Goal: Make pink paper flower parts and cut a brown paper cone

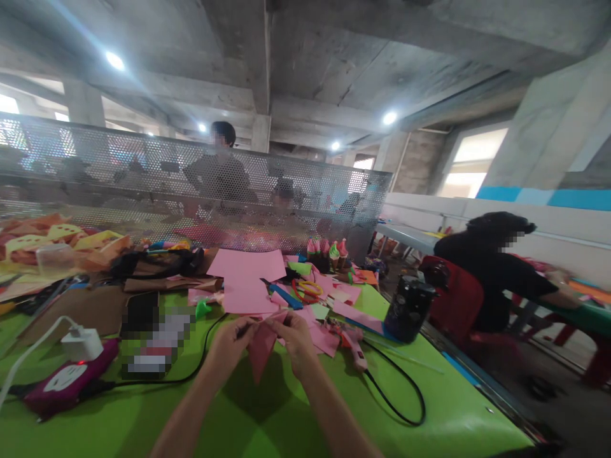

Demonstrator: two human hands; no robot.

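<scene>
My left hand (pixel 231 342) and my right hand (pixel 293 337) meet over the green table (pixel 267 420), both pinching a piece of pink paper (pixel 261 350) rolled into a cone that points down toward me. Just beyond my hands lie pink paper sheets (pixel 245 273), a blue-handled tool (pixel 281 296) and scissors with red and yellow handles (pixel 305 291). A pink glue gun (pixel 354 346) lies to the right of my right hand, its black cable (pixel 405 394) looping across the table.
A magenta power strip (pixel 67 381) with a white charger (pixel 82 343) sits at the left. A dark bottle (pixel 408 308) stands at the right table edge. Small paper cones (pixel 329 251) stand by a perforated metal screen (pixel 191 191). One person sits at the right; others are behind the screen.
</scene>
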